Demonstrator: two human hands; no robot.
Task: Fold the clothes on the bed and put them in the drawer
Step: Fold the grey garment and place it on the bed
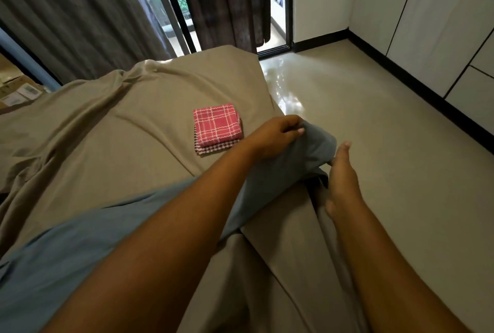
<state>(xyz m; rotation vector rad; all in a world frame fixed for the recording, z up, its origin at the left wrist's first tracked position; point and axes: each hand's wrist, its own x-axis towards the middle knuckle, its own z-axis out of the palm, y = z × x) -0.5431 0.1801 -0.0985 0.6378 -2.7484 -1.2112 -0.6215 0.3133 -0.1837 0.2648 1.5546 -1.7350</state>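
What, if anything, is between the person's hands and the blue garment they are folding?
Nothing visible. The left hand grips the blue garment by its end at the edge of the bed, and the right hand touches it alongside. The folded red cloths lie apart, further onto the bed.

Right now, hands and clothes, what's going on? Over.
Left hand grips blue garment. Right hand at its edge, grip unclear. Folded checked cloths beside, not blocking.

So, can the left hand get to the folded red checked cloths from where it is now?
Probably yes. The folded red checked cloths lie close to the left hand on the bed sheet, with nothing between. But that hand grips the blue cloth, so it must release it first.
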